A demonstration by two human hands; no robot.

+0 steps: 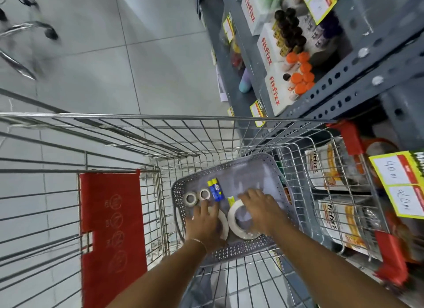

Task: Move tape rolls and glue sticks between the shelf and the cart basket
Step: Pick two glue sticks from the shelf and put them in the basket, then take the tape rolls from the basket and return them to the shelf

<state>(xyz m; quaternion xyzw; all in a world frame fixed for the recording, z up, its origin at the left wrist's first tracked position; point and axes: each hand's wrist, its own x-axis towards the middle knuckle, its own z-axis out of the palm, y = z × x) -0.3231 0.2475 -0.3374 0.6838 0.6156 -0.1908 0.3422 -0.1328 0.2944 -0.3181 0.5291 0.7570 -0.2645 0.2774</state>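
Note:
A grey perforated plastic basket (270, 163) sits inside the wire cart (160, 118). In it lie two small tape rolls (197, 196), two blue and yellow glue sticks (215, 189) side by side, and two large white tape rolls. My left hand (205, 221) lies over the left large roll (224, 225) with fingers spread. My right hand (259, 208) rests on the right large roll (234, 216), fingers over its far rim. A third glue stick's yellow end (230, 201) peeks out beside that roll.
A grey metal shelf (344, 87) stands to the right with white boxes, dark-capped and orange-capped bottles (300, 76) and yellow price tags. The cart's red seat flap (112, 234) is at the left. Tiled floor lies ahead, with another cart's legs at the top left.

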